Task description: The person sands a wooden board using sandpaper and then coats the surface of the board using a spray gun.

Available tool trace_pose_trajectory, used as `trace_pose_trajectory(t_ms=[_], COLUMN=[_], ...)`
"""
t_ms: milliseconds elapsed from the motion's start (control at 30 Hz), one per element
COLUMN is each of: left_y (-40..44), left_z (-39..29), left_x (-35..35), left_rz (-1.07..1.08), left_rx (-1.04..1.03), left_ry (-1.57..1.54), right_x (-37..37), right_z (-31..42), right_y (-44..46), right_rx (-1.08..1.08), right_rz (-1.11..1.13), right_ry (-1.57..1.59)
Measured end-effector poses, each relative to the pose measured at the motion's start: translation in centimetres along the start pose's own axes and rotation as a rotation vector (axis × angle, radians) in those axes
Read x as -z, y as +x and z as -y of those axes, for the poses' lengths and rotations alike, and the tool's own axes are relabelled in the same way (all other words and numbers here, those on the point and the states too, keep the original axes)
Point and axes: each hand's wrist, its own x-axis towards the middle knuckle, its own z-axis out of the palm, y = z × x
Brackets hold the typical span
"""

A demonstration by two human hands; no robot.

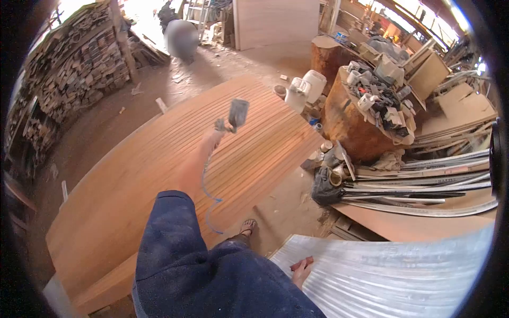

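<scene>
My left hand (220,126) reaches out over a large grooved wooden panel (159,175), its fingers closed around what looks like a spray gun (238,113) with a grey cup. From it a thin bluish hose (205,177) hangs down past my forearm and over the panel's near edge. At the lower right, my right hand (301,274) grips a small reddish-brown folded piece, perhaps sandpaper (301,263). That hand is at the edge of a whitish ribbed sheet (392,275); whether it touches the sheet I cannot tell. My navy sleeve (169,222) covers the upper arm.
Stacked wood offcuts (85,69) line the left side. White jugs (307,87) stand beyond the panel, near a stump-like table (344,122) heaped with clutter. Long strips (413,185) and a black bag (325,185) lie to the right. My sandalled foot (248,227) stands on the dusty floor.
</scene>
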Motion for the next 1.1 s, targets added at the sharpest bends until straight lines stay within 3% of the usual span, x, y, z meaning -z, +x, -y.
trace_pose_trajectory(t_ms=[67,167,233,267,333,433,500,567,600,667,700,767,800,833,900,1000,1067,1100], left_y=[-0.9,-10.7,-12.8,-13.7,-15.8,-13.5,-13.6,-16.3,-18.2,-23.4,-27.2,-34.6,-33.5,-30.7,-30.3,-32.8,-32.6,-33.7], left_z=[3.9,6.5,8.4,9.6,12.2,19.5,23.2,24.8,25.5,26.4,26.1,25.8,28.3,32.2,36.8,42.7,46.2,47.2], left_x=[1.5,4.4,6.3,7.8,11.7,16.1,19.4,22.7,24.6,28.9,30.3,31.8,31.9,31.3,32.7,36.2,39.9,41.6], left_rz=[0.211,-0.209,-0.339,-0.452,-0.506,-0.676,-0.799,-0.933,-0.938,-0.244,-0.248,0.061,0.057,0.022,-0.013,-0.316,-0.696,-0.695], left_rx=[0.078,-0.39,-0.274,-0.174,-0.127,-0.145,-0.19,-0.218,-0.211,-0.063,-0.069,-0.159,-0.166,-0.269,-0.374,-0.426,-0.555,-0.54], left_ry=[0.0,0.159,0.192,0.226,0.231,0.206,0.189,0.43,0.431,0.21,0.212,0.457,0.458,0.69,0.923,0.795,0.79,0.791], right_x=[0.2,1.4,3.8,4.7,4.3,5.8,5.9,5.3,4.1,3.5,3.4,2.9,3.0,3.2,3.7,5.2,6.5,8.3], right_z=[-0.7,-4.0,-8.2,-8.8,-6.3,-13.1,-13.8,-13.0,-10.5,-10.1,-10.5,-11.6,-12.2,-12.9,-16.9,-21.2,-25.6,-30.5], right_y=[-2.0,-4.5,-5.8,-7.3,-12.3,-14.0,-15.9,-18.5,-20.8,-24.1,-25.1,-28.0,-29.9,-31.8,-34.7,-41.8,-45.8,-46.6], right_rx=[-0.026,0.028,0.373,0.368,0.122,0.059,0.063,0.064,0.074,0.081,0.018,-0.04,0.059,0.157,0.193,0.175,0.123,0.09], right_rz=[0.01,-0.052,-0.055,-0.024,0.061,0.04,0.118,0.186,0.196,0.209,0.17,0.127,0.132,0.137,0.129,0.188,0.266,0.29], right_ry=[0.041,0.01,-0.325,-0.338,-0.204,-0.163,-0.187,-0.212,-0.15,-0.085,-0.073,-0.049,-0.084,-0.124,-0.17,-0.194,-0.164,-0.192])
